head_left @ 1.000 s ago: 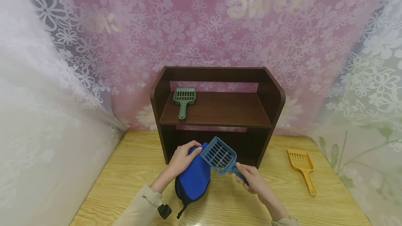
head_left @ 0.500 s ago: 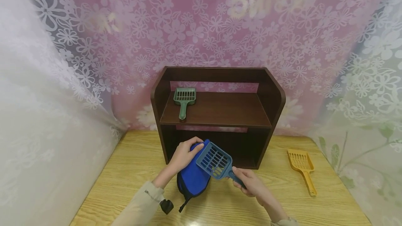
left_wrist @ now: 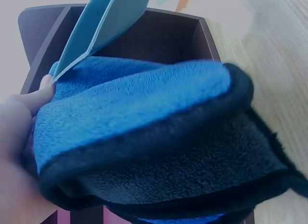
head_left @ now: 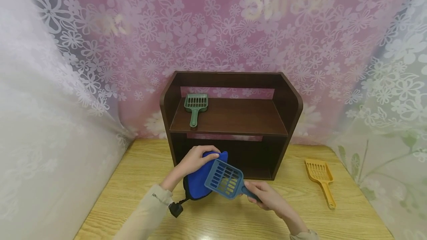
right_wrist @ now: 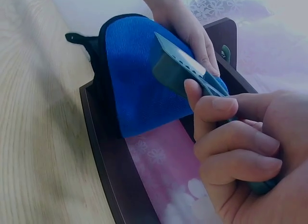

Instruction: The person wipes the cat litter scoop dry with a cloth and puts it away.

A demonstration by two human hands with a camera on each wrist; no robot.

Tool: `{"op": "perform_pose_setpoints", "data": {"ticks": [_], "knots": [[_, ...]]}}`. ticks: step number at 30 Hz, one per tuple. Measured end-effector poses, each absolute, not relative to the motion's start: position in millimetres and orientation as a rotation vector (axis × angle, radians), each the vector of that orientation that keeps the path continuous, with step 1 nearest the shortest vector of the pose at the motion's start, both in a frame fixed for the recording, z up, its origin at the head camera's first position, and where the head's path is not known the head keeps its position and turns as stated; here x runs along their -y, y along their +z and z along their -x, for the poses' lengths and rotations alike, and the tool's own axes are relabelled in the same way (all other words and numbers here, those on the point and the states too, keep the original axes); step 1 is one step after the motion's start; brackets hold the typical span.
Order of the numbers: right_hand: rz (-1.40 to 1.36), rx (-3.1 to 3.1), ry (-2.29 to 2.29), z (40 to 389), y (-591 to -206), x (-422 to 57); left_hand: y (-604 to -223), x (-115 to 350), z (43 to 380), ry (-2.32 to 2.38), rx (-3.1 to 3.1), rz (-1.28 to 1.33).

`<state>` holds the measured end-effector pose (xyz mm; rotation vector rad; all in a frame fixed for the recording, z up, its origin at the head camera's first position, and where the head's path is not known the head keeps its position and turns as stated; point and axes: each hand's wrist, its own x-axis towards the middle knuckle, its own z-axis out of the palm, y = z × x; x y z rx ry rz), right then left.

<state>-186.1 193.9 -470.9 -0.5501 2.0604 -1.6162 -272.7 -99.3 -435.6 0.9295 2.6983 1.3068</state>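
My left hand (head_left: 195, 161) grips a blue cloth (head_left: 197, 184) with black edging and a black loop, thumb on top near its upper end. In the left wrist view the cloth (left_wrist: 134, 113) is folded over and shows a dark underside. A blue slotted litter scoop (head_left: 238, 189) lies across the cloth's right side in the head view. My right hand (head_left: 268, 198) holds the scoop by its handle, fingers curled round it, as the right wrist view also shows. The scoop's front edge comes close to my left thumb (left_wrist: 44, 89).
Behind my hands stands a dark brown two-level shelf (head_left: 233, 112). On its upper board, at the left, lies a green litter scoop (head_left: 194, 114). A yellow litter scoop (head_left: 325, 190) lies on the wooden table (head_left: 133, 180) at the right. Floral curtains (head_left: 213, 40) hang at the back and sides.
The scoop has moved left and down across the cloth, its head turning more to the left. The cloth's lower end has swung up and left, while my left hand keeps its grip.
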Motion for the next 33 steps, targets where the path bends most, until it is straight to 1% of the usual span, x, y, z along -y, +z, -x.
{"op": "perform_pose_setpoints", "data": {"ticks": [8,13,21,26,33], "knots": [[0.645,-2.055,-1.551,192.9,-464.6,-192.1,-419.5,88.1,276.9,1.086,-2.645,-1.069],[0.680,-2.116,-1.486,198.8,-460.5,-185.9,-410.4,72.3,278.4,0.895,-2.631,-1.250],[0.728,-2.168,-1.408,202.8,-457.4,-172.3,-404.4,50.2,266.9,0.672,-2.642,-1.392],[0.727,-2.213,-1.392,203.4,-457.9,-170.8,-404.8,51.3,263.2,0.621,-2.707,-1.364],[0.700,-2.240,-1.406,202.8,-456.4,-180.7,-408.2,69.6,266.4,0.683,-2.777,-1.295]]}}
